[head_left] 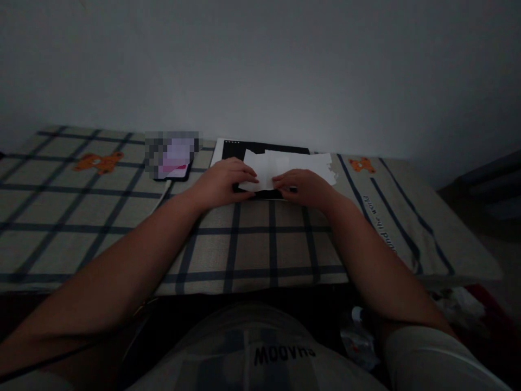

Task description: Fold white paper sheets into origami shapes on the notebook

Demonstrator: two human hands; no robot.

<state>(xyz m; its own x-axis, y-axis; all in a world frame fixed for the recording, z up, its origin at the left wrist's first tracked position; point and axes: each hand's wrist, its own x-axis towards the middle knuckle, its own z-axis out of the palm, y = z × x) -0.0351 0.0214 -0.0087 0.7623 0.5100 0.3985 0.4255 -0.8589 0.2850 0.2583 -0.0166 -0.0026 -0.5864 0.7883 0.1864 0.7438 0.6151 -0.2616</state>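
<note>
Two bare hands work a thin white sheet of paper with a ragged right edge (293, 163). It lies on a flat black rectangular board (248, 149) at the far side of the table (448, 260), which is covered by a beige woven cloth checked in dark blue lines (252, 244).

The left hand (223, 182) lies palm down, its grip open, with the fingers pressing the sheet's left part. The right hand (305, 187) meets the near edge with its fingertips; in the dim light we cannot tell whether its grip pinches or only presses.

We judge two risks:
- The limp paper may tear further from the ragged edge if the hands pull apart.
- The paper may slide on the smooth board.

An orange bear motif (97, 162) is printed on the cloth. A pinkish, blurred flat object (173, 155) rests just left of the board.
</note>
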